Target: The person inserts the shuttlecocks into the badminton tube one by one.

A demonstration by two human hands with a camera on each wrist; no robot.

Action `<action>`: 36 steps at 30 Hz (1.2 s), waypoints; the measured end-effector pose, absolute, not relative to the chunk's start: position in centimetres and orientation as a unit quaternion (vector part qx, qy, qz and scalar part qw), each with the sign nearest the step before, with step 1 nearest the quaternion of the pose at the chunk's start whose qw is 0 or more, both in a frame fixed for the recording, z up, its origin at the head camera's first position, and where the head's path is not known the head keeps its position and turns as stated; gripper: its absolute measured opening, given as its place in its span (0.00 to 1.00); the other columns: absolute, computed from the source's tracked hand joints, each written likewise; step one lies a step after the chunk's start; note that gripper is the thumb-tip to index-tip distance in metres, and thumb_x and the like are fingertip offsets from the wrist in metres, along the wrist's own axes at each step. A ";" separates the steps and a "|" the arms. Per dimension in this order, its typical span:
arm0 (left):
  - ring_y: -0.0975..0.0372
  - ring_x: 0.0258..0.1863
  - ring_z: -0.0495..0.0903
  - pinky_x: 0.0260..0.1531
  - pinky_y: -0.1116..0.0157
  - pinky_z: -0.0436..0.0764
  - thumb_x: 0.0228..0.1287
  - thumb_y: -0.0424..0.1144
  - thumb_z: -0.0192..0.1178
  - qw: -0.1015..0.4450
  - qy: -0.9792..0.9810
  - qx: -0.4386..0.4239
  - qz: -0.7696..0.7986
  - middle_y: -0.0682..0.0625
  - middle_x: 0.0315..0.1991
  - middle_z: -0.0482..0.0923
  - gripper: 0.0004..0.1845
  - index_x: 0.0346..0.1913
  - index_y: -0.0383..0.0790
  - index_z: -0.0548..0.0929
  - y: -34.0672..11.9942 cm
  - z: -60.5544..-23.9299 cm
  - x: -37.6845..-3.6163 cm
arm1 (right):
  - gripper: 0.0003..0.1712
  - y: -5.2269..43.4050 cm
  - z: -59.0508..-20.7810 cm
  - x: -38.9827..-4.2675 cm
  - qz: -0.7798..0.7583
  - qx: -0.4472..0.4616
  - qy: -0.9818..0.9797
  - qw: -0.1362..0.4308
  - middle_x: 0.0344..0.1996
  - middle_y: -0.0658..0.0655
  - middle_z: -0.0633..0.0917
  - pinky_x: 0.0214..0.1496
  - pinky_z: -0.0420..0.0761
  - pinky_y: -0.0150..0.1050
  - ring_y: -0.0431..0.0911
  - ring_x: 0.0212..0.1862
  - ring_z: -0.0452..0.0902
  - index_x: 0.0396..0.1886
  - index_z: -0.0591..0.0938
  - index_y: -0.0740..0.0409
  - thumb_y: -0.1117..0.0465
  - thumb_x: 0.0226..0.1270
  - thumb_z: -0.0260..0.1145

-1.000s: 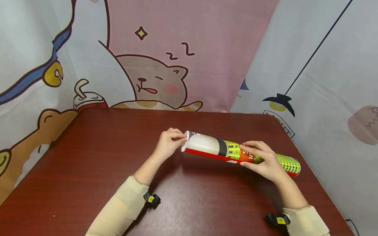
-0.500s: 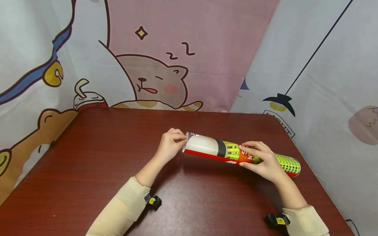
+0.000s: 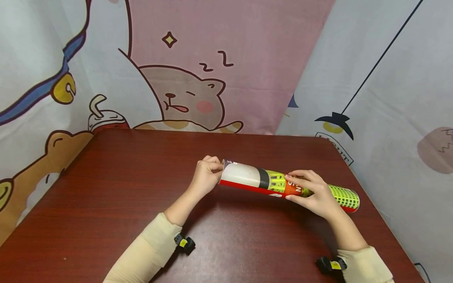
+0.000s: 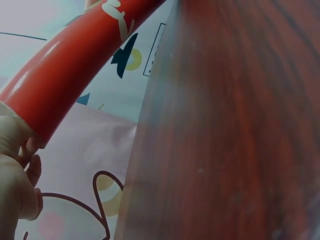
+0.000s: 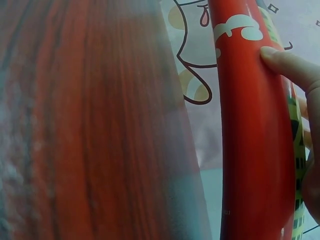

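Right hand (image 3: 316,193) fingers curled round tube (image 3: 255,179); left hand (image 3: 205,176) fingers bunched, hiding its open end.

The tube (image 3: 288,184) is a long cylinder, red along its underside, with a white stretch near its left end, then a black band, then a yellow-green grid pattern; it is held just above the table, nearly level, its right end slightly nearer the camera. Its left end looks open, though little of it shows.
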State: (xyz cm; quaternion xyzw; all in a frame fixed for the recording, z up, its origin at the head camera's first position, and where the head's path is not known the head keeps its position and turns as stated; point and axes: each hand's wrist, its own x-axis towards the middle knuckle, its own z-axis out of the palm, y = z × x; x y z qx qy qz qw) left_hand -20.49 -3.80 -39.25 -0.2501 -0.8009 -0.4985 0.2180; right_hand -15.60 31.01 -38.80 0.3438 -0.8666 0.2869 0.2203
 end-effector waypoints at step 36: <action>0.60 0.36 0.74 0.38 0.57 0.71 0.50 0.33 0.73 0.211 -0.793 -0.243 -0.518 0.55 0.28 0.84 0.09 0.36 0.39 0.89 -6.5 -38.6 -21.5 | 0.38 32.2 -38.4 -15.6 0.274 0.297 -0.880 0.249 0.51 0.54 0.80 0.44 0.70 0.29 0.45 0.51 0.69 0.54 0.84 0.53 0.65 0.34 0.83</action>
